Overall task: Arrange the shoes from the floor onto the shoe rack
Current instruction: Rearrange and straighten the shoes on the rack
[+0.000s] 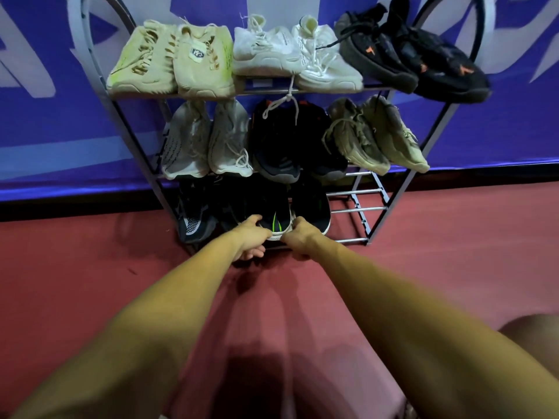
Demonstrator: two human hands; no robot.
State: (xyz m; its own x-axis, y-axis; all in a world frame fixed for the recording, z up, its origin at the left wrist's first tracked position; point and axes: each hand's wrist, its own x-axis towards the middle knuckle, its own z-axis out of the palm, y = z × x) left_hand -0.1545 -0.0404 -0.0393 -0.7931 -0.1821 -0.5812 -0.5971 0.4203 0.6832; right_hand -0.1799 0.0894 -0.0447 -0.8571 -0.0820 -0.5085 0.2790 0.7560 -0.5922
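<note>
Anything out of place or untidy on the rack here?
Yes: a white lace from the white pair on the top shelf dangles onto the black shoes below. The black pair at top right pokes past the rack frame.

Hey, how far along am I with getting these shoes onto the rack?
Nearly done. The top shelf and middle shelf each hold three pairs. In hand: the left hand and right hand grip a green-striped black shoe at the front of the bottom shelf. Left: seat it; no loose shoes show on the floor.
</note>
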